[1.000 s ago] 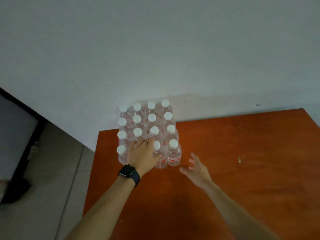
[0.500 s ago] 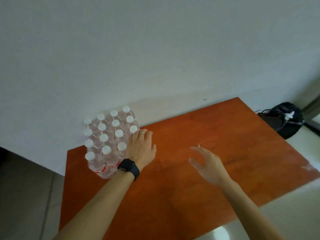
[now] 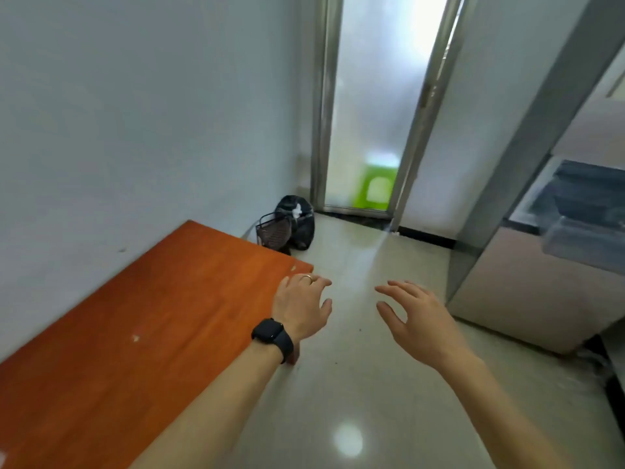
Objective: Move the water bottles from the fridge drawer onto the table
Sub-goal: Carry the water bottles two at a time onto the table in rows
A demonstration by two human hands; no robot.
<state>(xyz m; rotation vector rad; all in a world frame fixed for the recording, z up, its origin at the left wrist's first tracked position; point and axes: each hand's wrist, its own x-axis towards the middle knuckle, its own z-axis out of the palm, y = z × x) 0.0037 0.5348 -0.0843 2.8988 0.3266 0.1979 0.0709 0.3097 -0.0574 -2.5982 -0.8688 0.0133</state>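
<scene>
Water bottles are not in view now. Both the left hand point(image 3: 301, 308) and right hand point(image 3: 417, 321) are open and empty, near the fridge drawer point(image 3: 581, 228).

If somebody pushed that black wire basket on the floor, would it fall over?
Probably it would slide or tip easily: the wire basket looks like thin open mesh, so likely light. The floor is glossy, so likely slippery. The black bag close beside it might steady it.

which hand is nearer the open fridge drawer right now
Right. The right hand hangs over the floor, toward the fridge drawer at the right. The left hand is farther off, at the edge of the table.
</scene>
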